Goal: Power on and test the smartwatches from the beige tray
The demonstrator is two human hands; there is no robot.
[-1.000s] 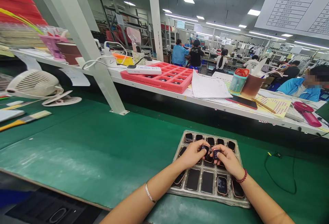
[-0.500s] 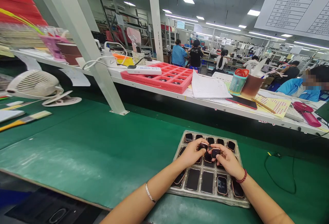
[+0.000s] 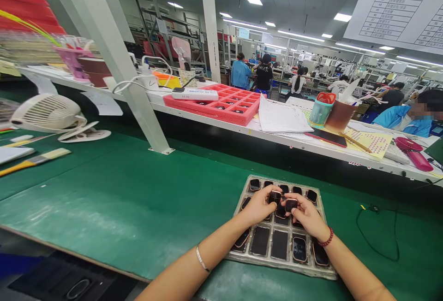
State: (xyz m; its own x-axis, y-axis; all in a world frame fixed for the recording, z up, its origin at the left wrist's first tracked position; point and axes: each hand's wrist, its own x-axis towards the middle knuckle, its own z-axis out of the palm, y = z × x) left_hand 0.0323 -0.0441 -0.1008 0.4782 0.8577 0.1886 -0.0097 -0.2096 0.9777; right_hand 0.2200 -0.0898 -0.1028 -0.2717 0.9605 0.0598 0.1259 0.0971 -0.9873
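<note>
Between the thumb and fingers of my left hand (image 3: 260, 206) is a watch case (image 3: 275, 197) with a black screen and gold-coloured rim. A similar watch case (image 3: 291, 205) is pinched in my right hand (image 3: 307, 218), close beside the first. Both hands are above a clear plastic tray (image 3: 277, 264) with rows of compartments. Several more watch cases lie in it, such as one with its screen up (image 3: 299, 249) in the front row. Two front compartments show only dark bottoms. My hands hide part of the middle rows.
The tray lies on a green bench mat (image 3: 138, 199). Behind it runs a white shelf (image 3: 221, 119) with a red foam tray (image 3: 224, 107), papers and pen cups. A slanted post (image 3: 138, 107), a white fan (image 3: 48, 112) and a brush (image 3: 38, 159) are leftward; a black cable (image 3: 377, 241) lies right.
The watch case in my left hand has tilted slightly, so more of its screen faces me. Both hands stay in nearly the same place over the tray.
</note>
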